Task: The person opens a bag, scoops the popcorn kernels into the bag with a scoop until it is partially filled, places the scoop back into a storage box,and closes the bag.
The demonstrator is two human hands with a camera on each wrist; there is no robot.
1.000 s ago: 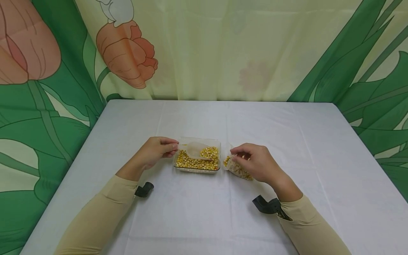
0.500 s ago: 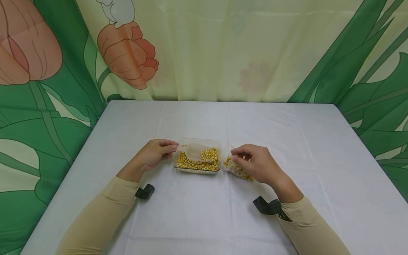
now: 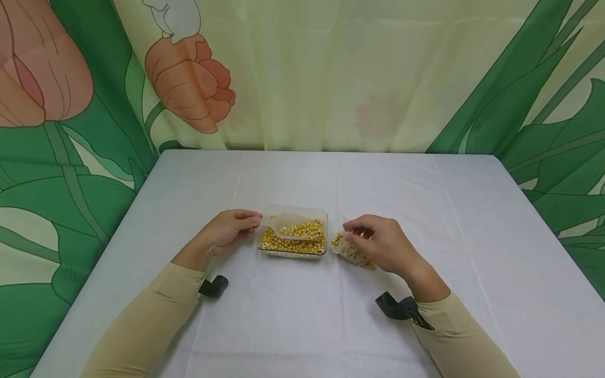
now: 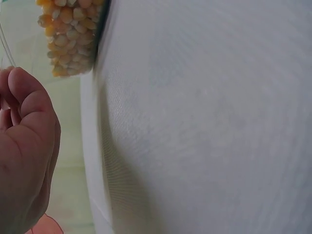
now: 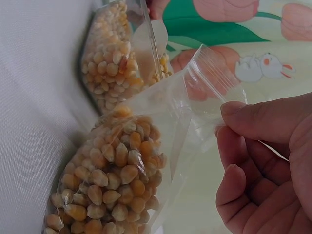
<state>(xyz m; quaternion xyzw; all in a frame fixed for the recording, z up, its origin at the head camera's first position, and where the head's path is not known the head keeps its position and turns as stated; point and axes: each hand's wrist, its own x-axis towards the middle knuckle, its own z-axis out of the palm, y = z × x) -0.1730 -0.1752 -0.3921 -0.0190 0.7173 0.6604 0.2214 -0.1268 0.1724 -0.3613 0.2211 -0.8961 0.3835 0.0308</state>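
My left hand [image 3: 227,231] pinches the handle end of a translucent scoop [image 3: 282,224]. Yellow corn kernels [image 3: 304,230] lie in the scoop, which is over a clear rectangular container [image 3: 292,254] partly filled with more kernels. To the right of it, my right hand [image 3: 380,239] pinches the top edge of a clear zip bag [image 3: 352,255] between thumb and index finger. In the right wrist view the zip bag [image 5: 109,180] is full of kernels in its lower part and rests on the table, its zip strip near my thumb. The left wrist view shows my left hand [image 4: 27,141] beside the container [image 4: 70,44].
A white cloth covers the table [image 3: 293,315]. Behind it hangs a curtain [image 3: 307,73] printed with tulips, leaves and a rabbit. Black wrist mounts [image 3: 214,286] sit on both forearms near the tan sleeves.
The scoop has lifted slightly within the container and shifted left, with kernels in it. My left hand has moved slightly left and down. The right hand and bag stay almost the same.
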